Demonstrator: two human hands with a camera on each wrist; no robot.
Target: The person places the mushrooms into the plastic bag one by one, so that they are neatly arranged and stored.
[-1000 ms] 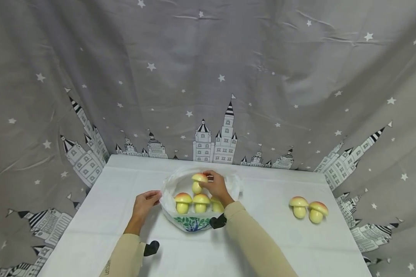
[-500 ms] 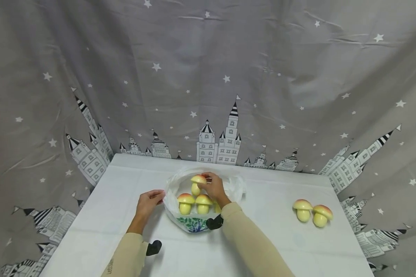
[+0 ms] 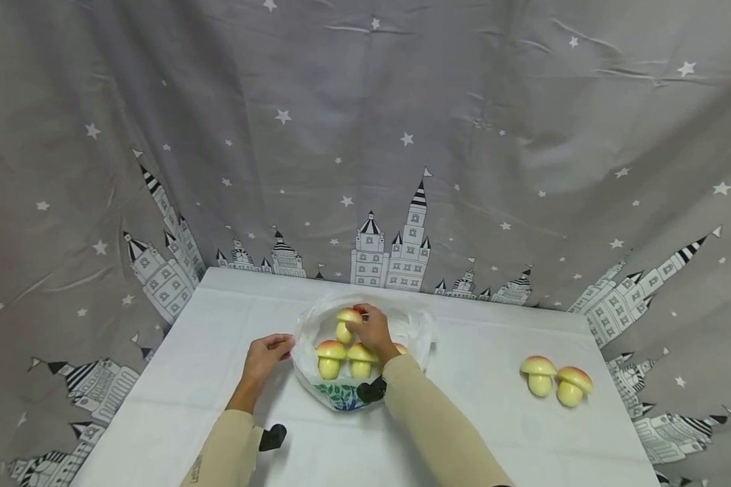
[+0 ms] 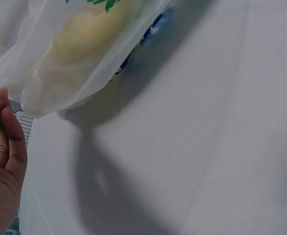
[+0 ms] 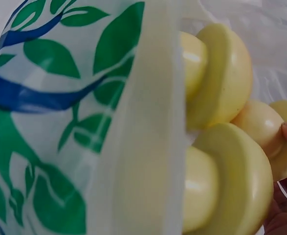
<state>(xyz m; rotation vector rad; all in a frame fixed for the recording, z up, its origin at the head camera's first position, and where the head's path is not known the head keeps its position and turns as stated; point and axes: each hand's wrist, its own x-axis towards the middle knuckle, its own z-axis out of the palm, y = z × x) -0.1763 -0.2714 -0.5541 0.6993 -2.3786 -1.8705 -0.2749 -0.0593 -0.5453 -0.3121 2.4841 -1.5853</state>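
A white translucent plastic bag (image 3: 304, 368) with a green-leaf and blue-branch print lies on the table, its mouth spread wide. Inside it sit toy mushrooms (image 3: 330, 358) with yellow stems and red-tinged caps. My left hand (image 3: 267, 358) pinches the bag's left rim between thumb and fingers. Reaching into the opening, my right hand (image 3: 373, 333) holds one mushroom (image 3: 343, 331) by its side, behind the front ones. In the right wrist view the thumb presses on that mushroom (image 5: 260, 125). Part of another mushroom (image 3: 400, 349) shows beyond the right wrist.
Two more toy mushrooms (image 3: 539, 376) stand side by side on the right of the white table (image 3: 487, 406). A grey curtain (image 3: 317, 135) with stars and castles hangs along the table's back and sides.
The view has shifted slightly, so everything appears a little further right. My right hand, with its mushroom, has moved slightly left within the bag. My left hand keeps its hold on the rim.
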